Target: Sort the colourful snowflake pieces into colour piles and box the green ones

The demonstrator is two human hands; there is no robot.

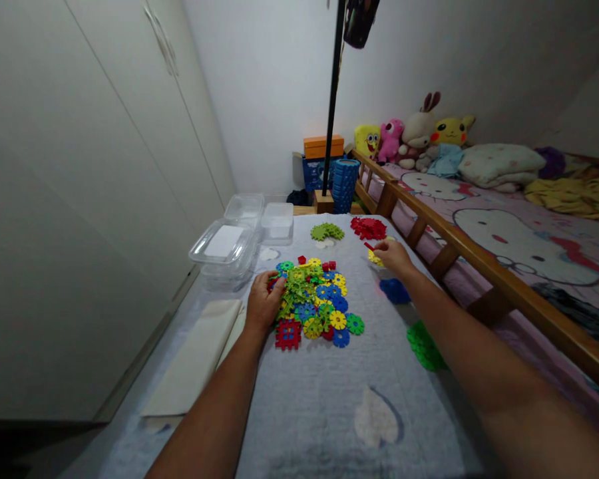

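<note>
A mixed pile of flat plastic building pieces (pixel 309 293) in green, yellow, blue and red lies on the cloth-covered table. My left hand (pixel 263 301) rests against the pile's left edge, its thumb and fingers apart around some red and blue pieces. At the right, my right hand (pixel 393 257) pinches a small red plastic piece (pixel 369 246) over a group of yellow pieces (pixel 375 258). Sorted beyond are a red heap (pixel 368 228) and a light green heap (pixel 327 231). Blue pieces (pixel 394 291) and green pieces (pixel 426 347) lie nearer, partly behind my right arm.
Clear plastic containers (pixel 199 251) stand at the table's back left. Folded cream-coloured material (pixel 194 352) lies along the left side. A wooden bed rail (pixel 444 243) borders the right, and a black pole (pixel 331 106) rises behind the table.
</note>
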